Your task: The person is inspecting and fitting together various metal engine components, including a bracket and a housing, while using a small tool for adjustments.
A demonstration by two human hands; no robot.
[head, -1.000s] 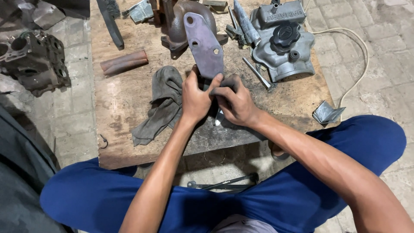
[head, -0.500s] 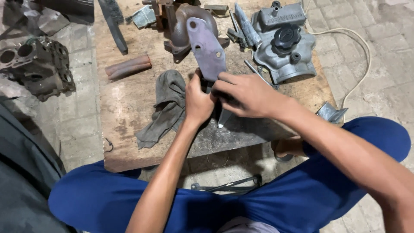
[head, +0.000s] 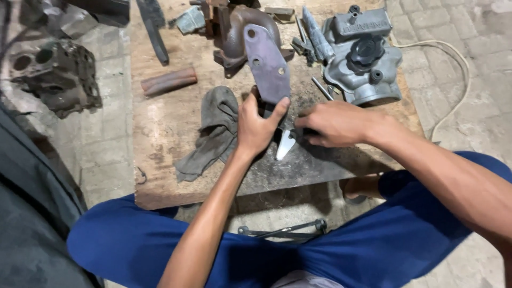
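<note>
Fingers of left hand (head: 257, 127) wrap the lower edge of the flat grey metal plate (head: 268, 66), mid-frame, tilted up off the wooden board (head: 165, 128) | right hand (head: 333, 122) curled around a pale scraper blade (head: 285, 144) just below it | grey rag (head: 213, 130) left of hands | silver engine cover (head: 362, 58) upper right

bare forearms; blue trousers (head: 405, 240)

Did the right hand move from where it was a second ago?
Yes. The right hand slid to the person's right, away from the flat metal plate. It had been pressed beside the left hand; now a gap separates them.
</note>
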